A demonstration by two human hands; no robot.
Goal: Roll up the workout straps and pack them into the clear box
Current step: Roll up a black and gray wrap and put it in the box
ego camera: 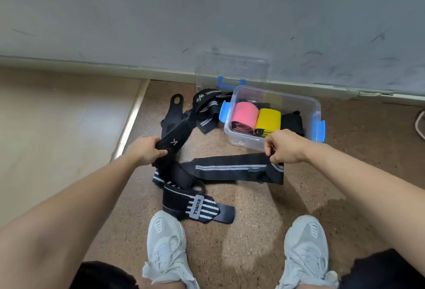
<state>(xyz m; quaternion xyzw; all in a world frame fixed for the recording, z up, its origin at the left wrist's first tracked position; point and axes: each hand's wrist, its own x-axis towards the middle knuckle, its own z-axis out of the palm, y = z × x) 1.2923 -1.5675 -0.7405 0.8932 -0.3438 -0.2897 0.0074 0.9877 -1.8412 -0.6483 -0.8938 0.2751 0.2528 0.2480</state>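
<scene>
Black striped strap (pixel 230 168) beside the clear box (pixel 243 139), one end pinched in the right hand (pixel 285 147); second strap (pixel 174 137) clenched in the left hand (pixel 147 150). Drop that, then roll tight, edges square.

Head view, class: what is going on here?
A person's left hand grips a black strap; the right hand pinches the end of a striped strap lying on the floor. The clear box holds a pink roll, a yellow roll and a black roll. Other straps lie loose.
</scene>
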